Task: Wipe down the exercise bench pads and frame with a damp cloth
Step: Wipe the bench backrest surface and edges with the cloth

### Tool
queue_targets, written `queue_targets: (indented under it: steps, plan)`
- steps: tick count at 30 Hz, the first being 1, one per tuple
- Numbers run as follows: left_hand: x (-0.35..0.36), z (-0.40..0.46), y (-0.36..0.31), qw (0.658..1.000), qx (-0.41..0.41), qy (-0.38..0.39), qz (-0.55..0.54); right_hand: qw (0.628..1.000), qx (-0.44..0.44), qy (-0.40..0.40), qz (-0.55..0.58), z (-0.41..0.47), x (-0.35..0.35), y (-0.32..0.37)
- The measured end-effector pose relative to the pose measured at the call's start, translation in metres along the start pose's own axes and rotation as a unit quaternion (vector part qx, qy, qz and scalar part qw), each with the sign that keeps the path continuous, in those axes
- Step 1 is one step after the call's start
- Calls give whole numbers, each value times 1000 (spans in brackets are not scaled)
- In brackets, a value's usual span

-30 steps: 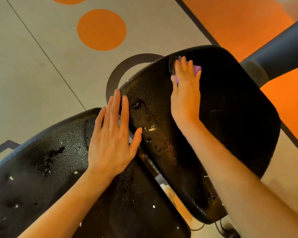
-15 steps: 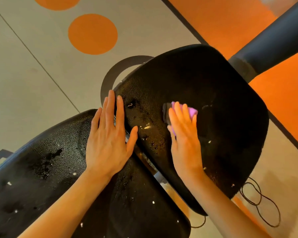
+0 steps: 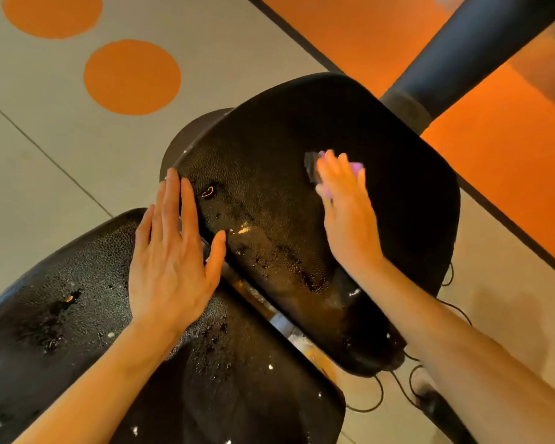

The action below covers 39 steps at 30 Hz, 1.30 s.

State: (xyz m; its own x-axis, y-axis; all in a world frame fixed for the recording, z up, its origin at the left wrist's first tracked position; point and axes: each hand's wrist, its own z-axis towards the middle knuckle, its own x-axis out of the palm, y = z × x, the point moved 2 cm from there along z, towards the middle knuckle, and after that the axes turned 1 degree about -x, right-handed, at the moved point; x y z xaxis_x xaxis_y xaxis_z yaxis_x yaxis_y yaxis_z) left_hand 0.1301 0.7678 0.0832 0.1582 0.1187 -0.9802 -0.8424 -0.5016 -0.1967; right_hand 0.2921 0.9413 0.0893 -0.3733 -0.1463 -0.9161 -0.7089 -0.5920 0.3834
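Over at nine o'clock our left hand (image 3: 170, 261) lies flat and relaxed, fingers straight, palm on the back pad (image 3: 77, 315) with the fingertips bridging the gap onto the seat pad (image 3: 382, 149). It grasps nothing; it is just bracing us. That nearer pad at seven o'clock glistens with droplets and a few white specks.

Moving to centre, the seat pad is wet along its left half, beaded from ten o'clock down to five, while its right side looks duller. Between the two pads a strip of metal frame (image 3: 279, 320) shows, and by our judgement it is not yet wiped.

At one o'clock our right hand (image 3: 346, 213) presses the purple cloth (image 3: 356, 166) flat against the seat pad, fingers extended over it, not curled round it. The hand is blurred, so we are mid-stroke.

To do this well, we should keep the palm pressure even, overlap each pass, work toward the pad's edge at three o'clock, and chase those standing droplets before dipping into the gap.

Far right, a dark padded roller (image 3: 462, 49) angles across the orange floor (image 3: 510, 155).
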Motion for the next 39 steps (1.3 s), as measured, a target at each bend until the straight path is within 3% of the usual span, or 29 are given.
queue_targets:
  steps: [2,4,8,10,14,16,18,20,22,27,29,31,34,39]
  plan:
    - [1,-1,0,1000,2,0,1,989,136,-60,10,55,-3,-28]
    - [2,0,0,1000,5,2,4,982,165,-91,-9,45,4,-19]
    - [-1,1,0,1000,4,12,2,999,36,-2,25,-65,2,24]
    - [-2,1,-1,1000,4,14,2,1000,-16,18,12,-51,-8,3]
    - [-1,0,0,1000,1,12,6,986,157,-51,2,49,-16,-47]
    - [0,1,0,1000,2,13,4,978,191,-79,-5,36,-8,-31]
    - [0,0,0,1000,0,17,1,990,125,-64,12,-21,0,-5]
    - [-1,0,0,1000,-2,17,-5,1000,23,11,-3,-70,-7,9]
    - [-1,1,0,1000,-2,20,-5,999,-26,40,-5,-56,-20,-14]
    - [-4,2,-1,1000,6,19,-19,984,173,-39,-18,23,-24,-54]
    - [-7,0,-3,999,27,23,-39,991,125,-44,-14,-23,-10,-30]
    - [-10,-6,-10,996,63,27,-52,999,31,8,-5,-80,-11,-11]
    - [-10,-30,-36,987,137,36,-79,996,-62,58,-1,-68,-31,-37]
    - [8,-58,-57,978,174,85,-76,985,168,-34,-28,10,-30,-76]
